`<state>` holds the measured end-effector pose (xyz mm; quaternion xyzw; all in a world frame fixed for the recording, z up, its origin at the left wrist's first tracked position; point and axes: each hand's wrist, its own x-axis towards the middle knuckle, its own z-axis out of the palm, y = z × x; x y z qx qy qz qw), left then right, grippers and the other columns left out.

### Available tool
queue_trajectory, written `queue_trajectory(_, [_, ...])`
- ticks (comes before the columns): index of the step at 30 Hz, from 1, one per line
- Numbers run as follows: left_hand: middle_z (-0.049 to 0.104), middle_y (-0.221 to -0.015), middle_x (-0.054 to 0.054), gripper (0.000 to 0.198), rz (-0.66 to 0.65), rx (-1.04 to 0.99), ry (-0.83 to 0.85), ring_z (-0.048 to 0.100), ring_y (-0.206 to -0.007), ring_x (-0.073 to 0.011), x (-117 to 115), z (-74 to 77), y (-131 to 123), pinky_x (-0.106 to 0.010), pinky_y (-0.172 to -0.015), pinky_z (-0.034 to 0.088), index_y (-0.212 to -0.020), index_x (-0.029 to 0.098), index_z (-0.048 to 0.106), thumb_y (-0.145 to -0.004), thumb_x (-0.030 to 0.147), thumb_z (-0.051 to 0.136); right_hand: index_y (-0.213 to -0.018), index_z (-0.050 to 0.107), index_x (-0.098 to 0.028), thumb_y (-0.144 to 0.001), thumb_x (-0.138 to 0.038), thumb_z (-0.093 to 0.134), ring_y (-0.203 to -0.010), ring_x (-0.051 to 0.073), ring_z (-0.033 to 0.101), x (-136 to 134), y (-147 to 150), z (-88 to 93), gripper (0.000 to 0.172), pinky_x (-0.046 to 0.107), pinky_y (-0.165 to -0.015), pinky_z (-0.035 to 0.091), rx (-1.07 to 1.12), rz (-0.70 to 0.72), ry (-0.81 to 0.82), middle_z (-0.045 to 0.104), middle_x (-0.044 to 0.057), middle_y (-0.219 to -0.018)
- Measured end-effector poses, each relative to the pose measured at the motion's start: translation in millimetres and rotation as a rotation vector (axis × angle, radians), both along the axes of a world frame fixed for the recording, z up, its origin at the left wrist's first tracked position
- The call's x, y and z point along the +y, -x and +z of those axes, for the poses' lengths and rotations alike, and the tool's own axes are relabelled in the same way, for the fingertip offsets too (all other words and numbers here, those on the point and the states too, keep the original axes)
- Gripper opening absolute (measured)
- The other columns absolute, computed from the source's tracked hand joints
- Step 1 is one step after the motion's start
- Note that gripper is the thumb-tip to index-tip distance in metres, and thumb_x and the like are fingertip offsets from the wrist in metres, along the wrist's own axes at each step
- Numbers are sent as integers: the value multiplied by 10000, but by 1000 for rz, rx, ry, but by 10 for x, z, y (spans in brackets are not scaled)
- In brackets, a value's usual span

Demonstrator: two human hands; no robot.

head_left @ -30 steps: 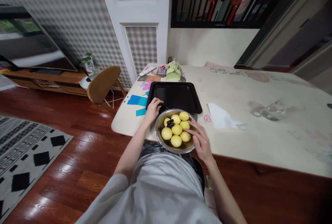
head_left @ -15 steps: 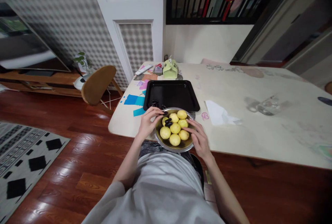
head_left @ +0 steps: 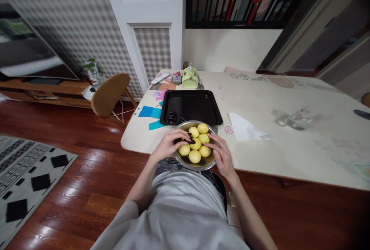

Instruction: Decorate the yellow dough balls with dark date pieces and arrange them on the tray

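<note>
A shiny metal bowl (head_left: 180,160) of yellow lemons (head_left: 194,156) sits at the table's front edge, close to my body. My left hand (head_left: 169,144) reaches over its left rim, fingertips together on a small black oblong piece (head_left: 190,141) lying among the lemons. What kind of thing that piece is, I cannot make out. On the bowl's right side, my right hand (head_left: 222,152) grips the rim, its fingertips inside against the lemons. Just beyond the bowl lies a black baking tray (head_left: 196,105), with a few more small black pieces (head_left: 172,117) in its near left corner.
White paper (head_left: 244,127) and a clear glass cup (head_left: 299,119) lie on the table (head_left: 277,153) to the right. A green box (head_left: 190,78) and a white remote (head_left: 161,78) are at the back. A wooden chair (head_left: 110,95) stands left.
My left hand has moved right and down from the bowl's upper left rim to the black piece among the lemons. A black piece formerly at its fingertips no longer shows there. My right hand stays put.
</note>
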<state>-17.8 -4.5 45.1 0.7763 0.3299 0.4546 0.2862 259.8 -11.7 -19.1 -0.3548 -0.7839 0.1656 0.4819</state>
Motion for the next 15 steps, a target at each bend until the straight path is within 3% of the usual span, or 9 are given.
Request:
queue_trajectory(3, [798,-1050,-111,196,-16,6,18,757,-1054,-253,8,-7,18,-424,-979,607,-991,206,797,-1022,347,665,-1276,745,-302,-1097,-349,421,-1449,307,527,2,0,-3,373,597,-1194,458,-4,-7,1,620,77,-1513])
queue_trajectory(8, [822,-1065,-90,183,-4,82,-33,768,-1076,-260,32,-41,21,-495,-1105,535,-1009,233,797,-1024,355,662,-1265,753,-299,-1097,-368,418,-1442,309,534,7,0,-7,381,597,-1189,467,-4,-12,-2,628,78,-1506])
queue_trajectory(15, [821,-1099,-84,150,-24,89,-55,744,-1162,-271,58,-67,35,-503,-1097,535,-1026,242,791,-1026,312,658,-1278,747,-303,-1099,-346,422,-1436,308,537,4,7,2,373,596,-1182,470,-6,-8,-10,625,83,-1506])
